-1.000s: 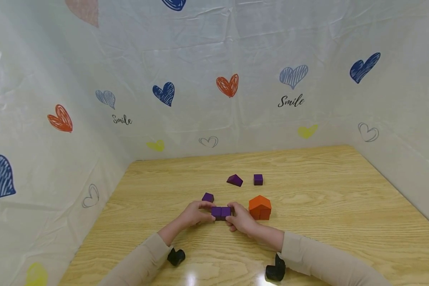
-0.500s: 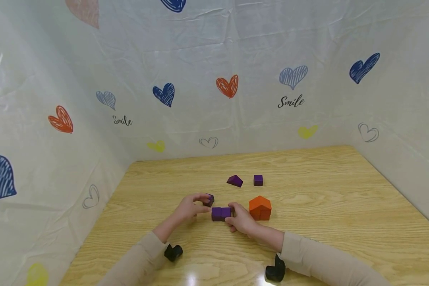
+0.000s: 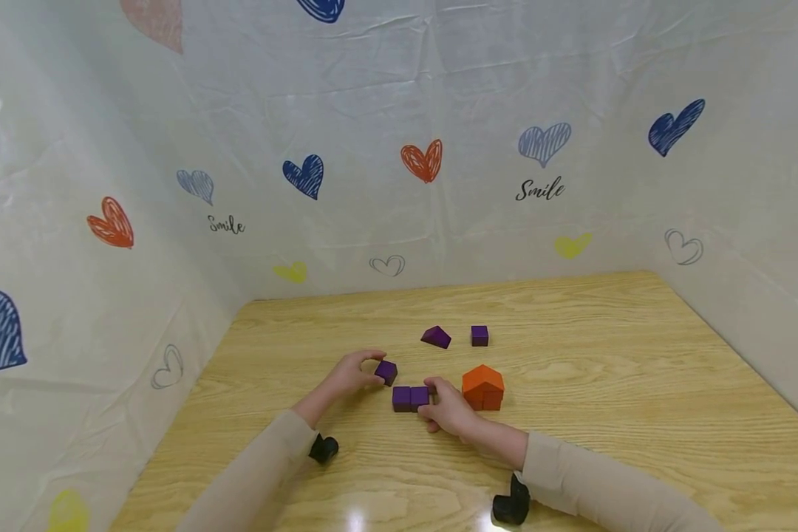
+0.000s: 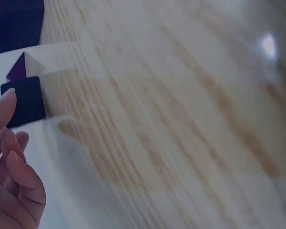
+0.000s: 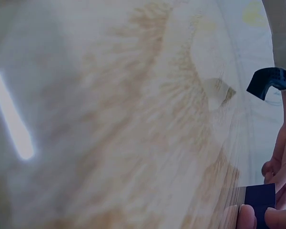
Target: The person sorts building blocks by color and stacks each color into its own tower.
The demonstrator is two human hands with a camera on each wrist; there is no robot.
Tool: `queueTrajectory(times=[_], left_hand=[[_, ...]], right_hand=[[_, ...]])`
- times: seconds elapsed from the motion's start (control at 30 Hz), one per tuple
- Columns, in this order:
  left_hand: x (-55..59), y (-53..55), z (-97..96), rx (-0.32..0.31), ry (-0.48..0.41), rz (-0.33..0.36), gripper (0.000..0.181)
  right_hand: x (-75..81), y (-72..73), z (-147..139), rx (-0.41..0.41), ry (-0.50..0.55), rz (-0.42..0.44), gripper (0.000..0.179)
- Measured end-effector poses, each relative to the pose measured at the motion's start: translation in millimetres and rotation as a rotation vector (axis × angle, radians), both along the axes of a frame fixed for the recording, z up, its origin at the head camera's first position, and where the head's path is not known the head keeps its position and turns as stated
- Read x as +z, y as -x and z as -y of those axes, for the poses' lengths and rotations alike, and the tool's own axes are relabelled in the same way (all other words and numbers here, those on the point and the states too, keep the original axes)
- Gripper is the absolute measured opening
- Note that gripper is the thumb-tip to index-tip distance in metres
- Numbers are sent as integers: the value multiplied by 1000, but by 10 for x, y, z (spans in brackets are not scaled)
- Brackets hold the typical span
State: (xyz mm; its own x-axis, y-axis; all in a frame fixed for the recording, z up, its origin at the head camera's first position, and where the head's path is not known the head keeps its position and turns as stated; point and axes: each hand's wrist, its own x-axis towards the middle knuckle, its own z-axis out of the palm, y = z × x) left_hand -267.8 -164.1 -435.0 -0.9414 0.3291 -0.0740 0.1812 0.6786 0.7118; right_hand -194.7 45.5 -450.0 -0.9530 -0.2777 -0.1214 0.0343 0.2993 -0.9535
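Observation:
In the head view my left hand (image 3: 350, 374) holds a loose purple cube (image 3: 386, 372) between thumb and forefinger. The left wrist view has the thumb on the face of this cube (image 4: 29, 102), the other fingers curled below. Just in front of it, two purple cubes (image 3: 402, 399) stand side by side on the table. My right hand (image 3: 454, 410) pinches the right-hand one, thumb at the front and forefinger behind. Fingertips (image 5: 247, 217) also show against a dark block (image 5: 261, 194) in the right wrist view.
An orange house-shaped stack (image 3: 482, 387) stands right beside the right hand. Farther back lie a purple wedge-like block (image 3: 437, 337) and another purple cube (image 3: 479, 336). A heart-printed sheet (image 3: 346, 236) walls the wooden table (image 3: 605, 355) at the back and sides.
My left hand has let go of the left end of the cube pair and moved back and left to the loose cube, which has turned slightly. The right hand stays in place.

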Motion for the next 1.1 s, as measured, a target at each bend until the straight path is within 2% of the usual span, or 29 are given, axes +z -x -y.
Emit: queueTrajectory(times=[0.3, 0.7, 0.87, 1.1], left_hand=[[-98, 116, 40, -25, 16, 19, 38], [-172, 132, 39, -26, 8, -26, 32], [-118, 144, 35, -16, -7, -31, 32], [60, 147, -1, 23, -40, -35, 34]], right_hand=[[2, -3, 15, -5, -20, 10, 52], [-33, -3, 10, -13, -23, 14, 52], [-35, 6, 8, -18, -28, 9, 52], [-35, 15, 7, -17, -25, 5, 52]])
